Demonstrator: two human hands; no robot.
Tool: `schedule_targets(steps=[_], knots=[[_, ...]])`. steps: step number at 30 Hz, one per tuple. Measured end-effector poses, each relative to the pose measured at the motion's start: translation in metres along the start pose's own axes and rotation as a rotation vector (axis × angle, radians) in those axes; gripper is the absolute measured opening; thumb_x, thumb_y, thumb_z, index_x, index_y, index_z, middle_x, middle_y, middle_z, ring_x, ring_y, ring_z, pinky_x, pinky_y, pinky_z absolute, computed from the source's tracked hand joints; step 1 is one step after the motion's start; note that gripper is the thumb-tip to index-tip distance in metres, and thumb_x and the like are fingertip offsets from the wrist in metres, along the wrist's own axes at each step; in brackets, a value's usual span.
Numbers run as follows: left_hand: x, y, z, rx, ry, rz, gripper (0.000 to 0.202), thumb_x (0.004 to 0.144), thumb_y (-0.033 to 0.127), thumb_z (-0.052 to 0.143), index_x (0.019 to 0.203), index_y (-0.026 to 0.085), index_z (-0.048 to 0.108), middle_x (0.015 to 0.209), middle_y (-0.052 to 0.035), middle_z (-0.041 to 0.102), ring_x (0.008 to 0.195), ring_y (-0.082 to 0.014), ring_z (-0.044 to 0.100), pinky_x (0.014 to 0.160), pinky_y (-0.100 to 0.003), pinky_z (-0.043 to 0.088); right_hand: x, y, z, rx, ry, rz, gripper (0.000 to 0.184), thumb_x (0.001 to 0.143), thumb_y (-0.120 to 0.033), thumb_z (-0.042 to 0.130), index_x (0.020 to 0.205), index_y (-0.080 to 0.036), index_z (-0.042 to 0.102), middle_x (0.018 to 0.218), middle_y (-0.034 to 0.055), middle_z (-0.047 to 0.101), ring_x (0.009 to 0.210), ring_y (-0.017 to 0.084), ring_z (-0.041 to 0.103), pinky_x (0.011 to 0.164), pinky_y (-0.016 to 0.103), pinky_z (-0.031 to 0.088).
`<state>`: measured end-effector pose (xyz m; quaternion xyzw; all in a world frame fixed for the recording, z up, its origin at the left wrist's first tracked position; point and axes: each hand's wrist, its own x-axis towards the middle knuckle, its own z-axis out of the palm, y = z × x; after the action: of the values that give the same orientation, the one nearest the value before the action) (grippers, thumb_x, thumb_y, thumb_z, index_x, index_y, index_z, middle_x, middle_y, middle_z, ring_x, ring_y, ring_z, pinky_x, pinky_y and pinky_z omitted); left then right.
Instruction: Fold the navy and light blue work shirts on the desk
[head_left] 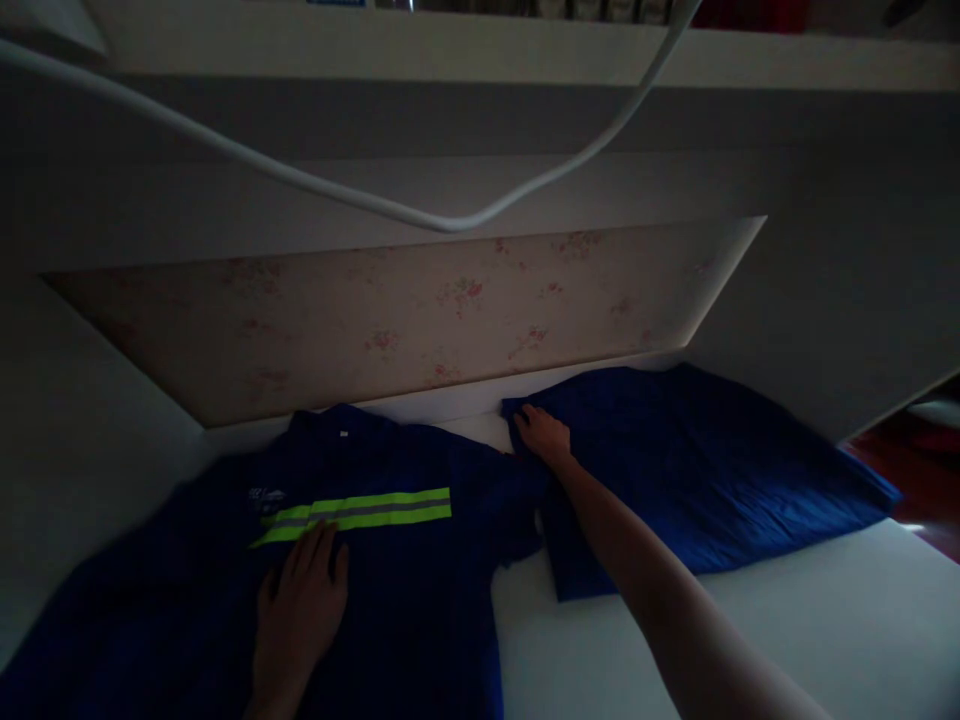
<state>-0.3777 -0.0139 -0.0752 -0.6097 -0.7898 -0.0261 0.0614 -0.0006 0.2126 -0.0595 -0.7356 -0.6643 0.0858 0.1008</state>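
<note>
A dark blue work shirt [405, 580] with a yellow-green reflective stripe [360, 512] lies spread on a white surface [787, 620]. My left hand [300, 610] rests flat on the shirt just below the stripe, fingers stretched out. My right hand [544, 437] reaches forward to the near corner of a folded blue cloth [705, 470] to the right of the shirt. Its fingers curl down onto the cloth's edge; whether they pinch it is not clear in the dim light.
A floral-patterned padded board [420, 310] runs behind the garments. A white cable or hose [420, 215] hangs in a loop above it. A white shelf edge [480, 50] crosses the top. Reddish floor [915, 460] shows at the right.
</note>
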Motion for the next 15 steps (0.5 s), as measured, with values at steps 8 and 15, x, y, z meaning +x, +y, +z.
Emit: schedule_targets(steps=[8, 15], knots=[[0.002, 0.0, 0.0, 0.051, -0.007, 0.026, 0.056, 0.099, 0.034, 0.02, 0.145, 0.019, 0.047, 0.157, -0.0082, 0.042, 0.141, -0.0261, 0.039, 0.111, -0.056, 0.034, 0.008, -0.002, -0.008, 0.035, -0.036, 0.042, 0.058, 0.099, -0.061, 0.03, 0.137, -0.021, 0.046, 0.117, 0.0153, 0.069, 0.105, 0.031, 0.067, 0.087, 0.042, 0.049], [-0.002, 0.001, -0.005, 0.052, 0.005, 0.079, 0.051, 0.095, 0.026, 0.028, 0.134, 0.023, 0.06, 0.155, -0.0101, 0.044, 0.141, -0.0293, 0.039, 0.111, -0.058, 0.032, -0.001, -0.026, -0.019, 0.076, -0.09, -0.056, 0.034, 0.1, -0.042, 0.042, 0.124, -0.023, 0.056, 0.116, 0.0153, 0.069, 0.107, 0.028, 0.066, 0.09, 0.042, 0.046]])
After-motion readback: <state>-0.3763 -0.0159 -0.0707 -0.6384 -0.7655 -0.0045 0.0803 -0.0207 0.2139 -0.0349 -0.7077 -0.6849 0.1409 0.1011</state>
